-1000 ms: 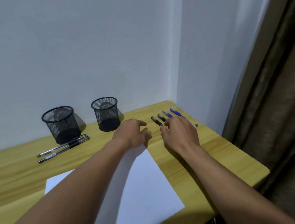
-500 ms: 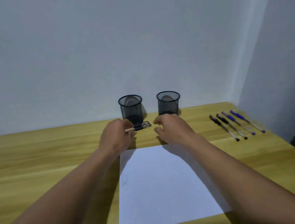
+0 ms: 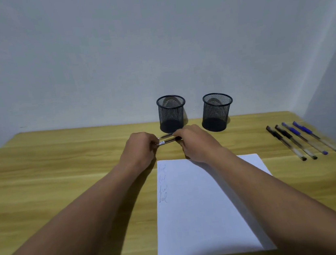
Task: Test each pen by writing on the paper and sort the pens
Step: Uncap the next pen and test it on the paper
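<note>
Wooden desk: the left hand and right hand each grip an end of two clear-barrelled pens near the back edge, just before the left mesh cup. Fingers hide both pen ends. The paper at the front edge bears faint scribbles, illegible. Four capped pens lie by the right edge.

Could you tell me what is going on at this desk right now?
A person is testing and sorting pens. The left hand and right hand hold what look like two pens between them, just in front of the left mesh cup. The paper carries four scribbles along its left edge. A row of four pens, two black and two blue, lies on the desk at the right. Both cups, including the right mesh cup, look empty.
</note>
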The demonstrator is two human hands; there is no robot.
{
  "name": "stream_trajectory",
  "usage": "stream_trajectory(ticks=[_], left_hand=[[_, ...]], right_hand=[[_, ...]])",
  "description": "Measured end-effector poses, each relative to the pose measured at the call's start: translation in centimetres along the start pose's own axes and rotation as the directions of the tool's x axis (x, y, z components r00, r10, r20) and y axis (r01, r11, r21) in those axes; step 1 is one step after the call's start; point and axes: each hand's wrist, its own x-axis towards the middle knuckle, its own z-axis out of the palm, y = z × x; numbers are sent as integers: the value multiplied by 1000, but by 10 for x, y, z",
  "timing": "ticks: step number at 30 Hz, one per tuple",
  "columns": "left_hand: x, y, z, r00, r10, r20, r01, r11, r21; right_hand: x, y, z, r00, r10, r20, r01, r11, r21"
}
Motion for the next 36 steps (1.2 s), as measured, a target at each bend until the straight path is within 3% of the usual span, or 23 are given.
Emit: stream_trajectory(ticks=[8, 13, 15, 17, 20, 22, 25, 27, 30, 36], left_hand=[[-4, 3, -13, 994, 90, -56, -93, 994, -58], [-5, 23, -27, 945, -27, -327, -59, 966, -253], [-9, 36, -33, 920, -130, -369, -23, 923, -384], [-14, 48, -36, 932, -199, -304, 34, 880, -474], [-20, 58, -34, 977, -182, -112, 95, 839, -536], [-24, 63, -33, 988, -150, 15, 126, 767, -629], [-30, 70, -39, 988, -127, 90, 151, 634, -759], [-32, 73, -46, 988, -126, 90, 146, 565, -812], [-35, 76, -56, 988, -127, 82, 137, 513, -847], [-38, 66, -73, 990, -138, 42, 115, 579, -807]], right_hand=[[-5, -4, -8, 998, -19, -57, 12, 992, -128], [-18, -7, -35, 987, 83, -135, -74, 995, 73], [-25, -11, -49, 962, 199, -188, -146, 954, 262], [-31, -17, -60, 915, 358, -188, -213, 821, 530], [-41, -27, -71, 872, 485, -65, -180, 442, 879], [-51, -33, -76, 865, 500, 38, -142, 171, 975], [-63, -38, -79, 871, 477, 118, -109, -46, 993], [-69, -40, -79, 889, 437, 140, -98, -117, 988], [-75, -43, -79, 898, 422, 128, -74, -143, 987], [-75, -56, -80, 893, 438, 105, -34, -167, 985]])
